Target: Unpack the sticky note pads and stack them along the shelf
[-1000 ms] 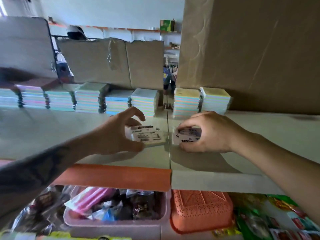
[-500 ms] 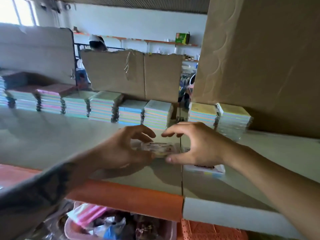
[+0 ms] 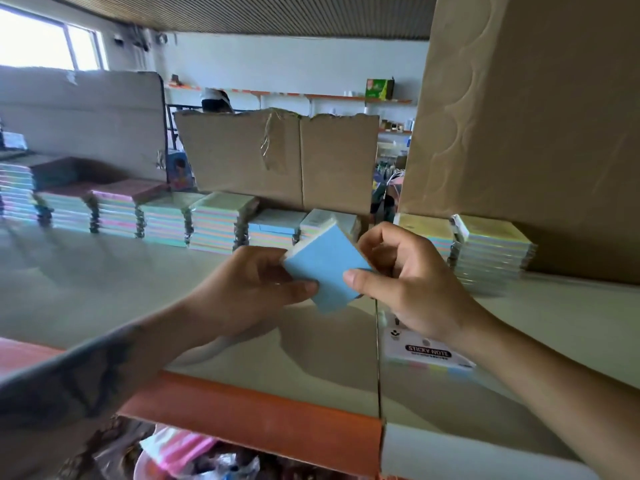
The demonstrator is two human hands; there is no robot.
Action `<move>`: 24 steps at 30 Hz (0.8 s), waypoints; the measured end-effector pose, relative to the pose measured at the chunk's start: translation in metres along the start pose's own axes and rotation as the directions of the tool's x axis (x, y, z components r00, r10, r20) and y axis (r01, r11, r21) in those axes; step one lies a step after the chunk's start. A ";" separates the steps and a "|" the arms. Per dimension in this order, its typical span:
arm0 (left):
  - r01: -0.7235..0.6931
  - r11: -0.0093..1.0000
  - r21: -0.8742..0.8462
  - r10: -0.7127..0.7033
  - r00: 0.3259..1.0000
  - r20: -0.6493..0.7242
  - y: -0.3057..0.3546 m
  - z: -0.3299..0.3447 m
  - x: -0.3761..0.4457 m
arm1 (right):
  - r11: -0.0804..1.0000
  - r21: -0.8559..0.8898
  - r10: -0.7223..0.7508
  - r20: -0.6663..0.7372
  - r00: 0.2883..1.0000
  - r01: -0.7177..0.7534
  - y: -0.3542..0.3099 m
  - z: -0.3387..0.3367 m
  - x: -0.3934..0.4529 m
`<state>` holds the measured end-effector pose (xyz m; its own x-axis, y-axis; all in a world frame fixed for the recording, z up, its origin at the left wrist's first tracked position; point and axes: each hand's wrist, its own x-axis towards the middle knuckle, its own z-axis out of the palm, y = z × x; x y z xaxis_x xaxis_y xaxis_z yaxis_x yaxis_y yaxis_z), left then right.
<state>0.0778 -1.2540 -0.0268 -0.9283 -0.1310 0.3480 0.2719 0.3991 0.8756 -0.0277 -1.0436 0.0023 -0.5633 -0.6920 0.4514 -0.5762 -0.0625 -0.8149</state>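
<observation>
In the head view, the left hand (image 3: 249,289) and right hand (image 3: 408,282) are together gripping a square, smooth blue-faced sticky note pad (image 3: 325,268), tilted above the pale matte shelf (image 3: 104,289), thumbs pinching its lower corners. A flat wrapped pad with a white label (image 3: 427,355) reading "STICKY NOTE" is lying under the right wrist. Stacks of pastel layered paper pads (image 3: 211,223) are lining the shelf's back edge before torn brown corrugated cardboard (image 3: 277,157).
</observation>
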 end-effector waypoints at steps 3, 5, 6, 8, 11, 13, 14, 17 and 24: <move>0.007 0.993 -0.116 -0.011 0.999 -0.041 0.007 0.000 0.002 | 0.996 0.087 0.019 0.013 1.000 -0.020 0.000 0.000 -0.002; 0.000 0.991 -0.133 -0.007 0.999 -0.053 0.010 -0.002 0.003 | 0.992 0.118 0.045 0.030 0.999 -0.049 0.000 0.001 -0.004; -0.013 0.990 -0.141 0.005 0.998 -0.060 0.009 -0.003 0.004 | 0.993 0.104 0.052 0.039 0.998 -0.056 -0.001 0.001 -0.005; -0.006 0.981 -0.192 -0.009 0.997 -0.079 0.009 -0.004 0.004 | 0.999 0.012 0.045 0.041 0.998 -0.046 -0.001 0.004 -0.007; -0.013 0.980 -0.199 -0.003 0.996 -0.084 0.009 -0.004 0.003 | 0.984 -0.176 -0.021 -0.032 0.999 0.015 0.001 0.005 -0.009; -0.031 0.985 -0.171 0.018 0.997 -0.078 0.009 -0.003 0.002 | 0.944 -0.304 -0.139 -0.019 0.990 0.126 0.000 0.003 -0.011; -0.044 0.987 -0.152 0.034 0.997 -0.069 0.009 -0.003 0.002 | 0.903 -0.370 -0.227 0.022 0.974 0.219 -0.001 0.001 -0.012; -0.057 0.996 -0.062 0.057 0.998 -0.003 0.008 0.001 0.001 | 0.711 -0.543 -0.412 0.192 0.891 0.446 -0.004 -0.002 -0.011; -0.052 0.996 -0.073 0.057 0.996 0.070 0.012 0.003 -0.003 | 0.503 -0.674 -0.367 0.400 0.840 0.541 -0.008 -0.004 -0.005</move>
<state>0.0830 -1.2463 -0.0187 -0.9268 -0.0437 0.3731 0.3377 0.3383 0.8784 -0.0223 -1.0362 0.0083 -0.0243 -0.8461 0.5325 -0.9938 0.0785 0.0793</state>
